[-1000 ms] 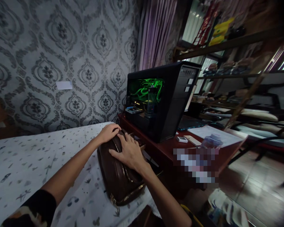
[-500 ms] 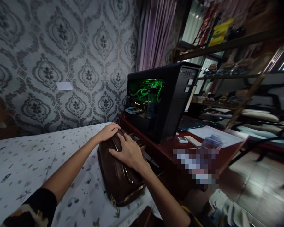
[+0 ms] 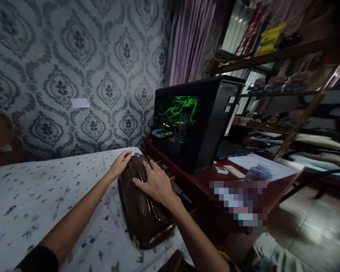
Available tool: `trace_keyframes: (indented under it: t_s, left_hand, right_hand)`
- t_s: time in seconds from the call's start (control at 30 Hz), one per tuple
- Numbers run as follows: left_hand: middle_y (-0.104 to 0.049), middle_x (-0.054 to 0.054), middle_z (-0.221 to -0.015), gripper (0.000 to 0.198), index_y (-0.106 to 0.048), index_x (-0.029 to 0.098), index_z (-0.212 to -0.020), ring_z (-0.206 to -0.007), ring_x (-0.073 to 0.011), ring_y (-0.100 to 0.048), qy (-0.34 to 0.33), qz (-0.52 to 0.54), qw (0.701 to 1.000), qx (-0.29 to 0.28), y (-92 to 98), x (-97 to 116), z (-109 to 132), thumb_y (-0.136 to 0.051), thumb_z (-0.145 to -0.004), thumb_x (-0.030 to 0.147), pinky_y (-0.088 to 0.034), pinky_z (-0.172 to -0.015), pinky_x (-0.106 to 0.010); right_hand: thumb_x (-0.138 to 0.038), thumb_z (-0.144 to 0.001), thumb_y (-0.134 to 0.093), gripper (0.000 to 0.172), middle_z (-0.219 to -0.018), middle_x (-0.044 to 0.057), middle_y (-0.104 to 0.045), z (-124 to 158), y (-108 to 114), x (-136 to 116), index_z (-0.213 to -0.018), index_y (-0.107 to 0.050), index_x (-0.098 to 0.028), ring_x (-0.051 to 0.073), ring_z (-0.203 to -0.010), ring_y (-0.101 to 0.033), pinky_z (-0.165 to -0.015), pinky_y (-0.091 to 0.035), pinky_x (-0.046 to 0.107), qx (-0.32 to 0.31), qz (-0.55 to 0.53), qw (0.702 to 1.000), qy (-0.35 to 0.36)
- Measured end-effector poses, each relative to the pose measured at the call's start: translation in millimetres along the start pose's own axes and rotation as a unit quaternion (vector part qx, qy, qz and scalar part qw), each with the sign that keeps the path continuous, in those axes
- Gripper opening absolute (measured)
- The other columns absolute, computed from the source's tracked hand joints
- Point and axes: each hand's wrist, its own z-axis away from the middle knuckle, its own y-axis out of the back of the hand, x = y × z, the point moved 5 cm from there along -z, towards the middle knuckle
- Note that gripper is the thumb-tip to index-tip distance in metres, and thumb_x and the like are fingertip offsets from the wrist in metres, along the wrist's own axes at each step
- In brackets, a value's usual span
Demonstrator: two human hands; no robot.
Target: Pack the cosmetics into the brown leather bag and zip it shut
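A brown leather bag point(image 3: 141, 223) with gold-toned zips lies on the patterned white bed sheet point(image 3: 59, 189). Spread across its upper face is my right hand point(image 3: 157, 185), fingers apart and palm down over a zip. At the bag's far left edge, my left hand point(image 3: 120, 165) has its fingers together and bent over the rim. My left thumb and fingertips are mostly hidden. A zip pull point(image 3: 136, 241) hangs at the near corner, and a small round stud shows at the far end, between my hands.
Right of the bag stands a dark red desk point(image 3: 192, 189) bearing a black computer case point(image 3: 215, 124) with green-lit tubing. A keyboard point(image 3: 232, 149), papers point(image 3: 272, 164) and a clear container point(image 3: 259, 173) lie beyond. Shelves point(image 3: 272, 60) rise behind; patterned wallpaper covers the wall.
My left hand has slid left and back from the bag's far top end to its left edge, baring the stud there. My right hand stays on the bag. The view has shifted slightly.
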Motion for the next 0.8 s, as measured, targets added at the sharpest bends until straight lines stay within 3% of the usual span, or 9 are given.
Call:
trace_keyframes:
  t_s: [0.27, 0.47, 0.67, 0.8]
  left_hand:
    - [-0.069, -0.008, -0.124, 0.039, -0.064, 0.019, -0.117, -0.122, -0.0243, -0.06, 0.024, 0.011, 0.999, 0.047, 2.0, -13.1, 25.4, -0.038, -0.099, 0.042, -0.042, -0.113, -0.041]
    - [-0.066, -0.009, -0.119, 0.03, -0.062, 0.02, -0.112, -0.118, -0.0241, -0.059, -0.03, -0.016, 0.997, 0.07, 3.9, 0.9, 30.3, -0.038, -0.098, 0.032, -0.044, -0.109, -0.044]
    - [-0.058, -0.008, -0.136, 0.032, -0.07, 0.022, -0.099, -0.13, -0.0251, -0.05, -0.129, -0.053, 0.99, 0.005, 8.8, 26.0, 30.2, -0.042, -0.086, 0.014, -0.036, -0.116, -0.048]
    - [-0.06, -0.009, -0.125, 0.029, -0.066, 0.021, -0.088, -0.121, -0.0239, -0.053, -0.158, -0.071, 0.985, -0.021, 6.4, 38.9, 26.7, -0.04, -0.08, 0.008, -0.042, -0.109, -0.044]
  right_hand:
    - [-0.051, -0.098, -0.05, 0.07, -0.16, 0.023, -0.035, -0.8, -0.9, -1.4, -0.152, -0.042, -0.009, 0.036, -0.147, -0.036, -0.117, -0.033, 0.049, 0.0, 0.021, 1.0, 0.004]
    - [-0.046, -0.1, -0.046, 0.064, -0.161, 0.018, -0.035, -1.9, -4.3, -1.2, -0.153, -0.041, -0.011, 0.035, -0.147, -0.037, -0.118, -0.032, 0.049, 0.008, 0.033, 0.999, 0.007]
    - [-0.04, -0.103, -0.043, 0.056, -0.163, 0.015, -0.034, -1.6, -6.0, -0.6, -0.157, -0.037, -0.025, 0.033, -0.147, -0.038, -0.116, -0.035, 0.049, 0.006, 0.047, 0.999, 0.015]
    - [-0.039, -0.103, -0.043, 0.054, -0.163, 0.014, -0.034, -2.0, -6.4, -1.2, -0.156, -0.038, -0.03, 0.035, -0.147, -0.038, -0.113, -0.037, 0.052, 0.007, 0.052, 0.998, 0.018]
